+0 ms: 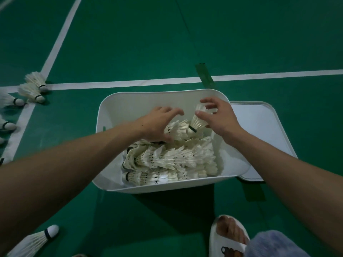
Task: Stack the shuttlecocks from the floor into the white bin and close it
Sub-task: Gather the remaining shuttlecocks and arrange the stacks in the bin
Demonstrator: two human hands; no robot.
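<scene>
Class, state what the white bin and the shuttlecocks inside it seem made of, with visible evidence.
The white bin: probably plastic, matte; smooth walls, rounded moulded corners. The shuttlecocks: apparently real feathers, separate ribbed vanes; rounded white bases, maybe cork, unclear.

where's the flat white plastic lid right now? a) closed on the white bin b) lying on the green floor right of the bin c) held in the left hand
b: the flat white plastic lid lies on the green floor beside the open white plastic bin.
</scene>
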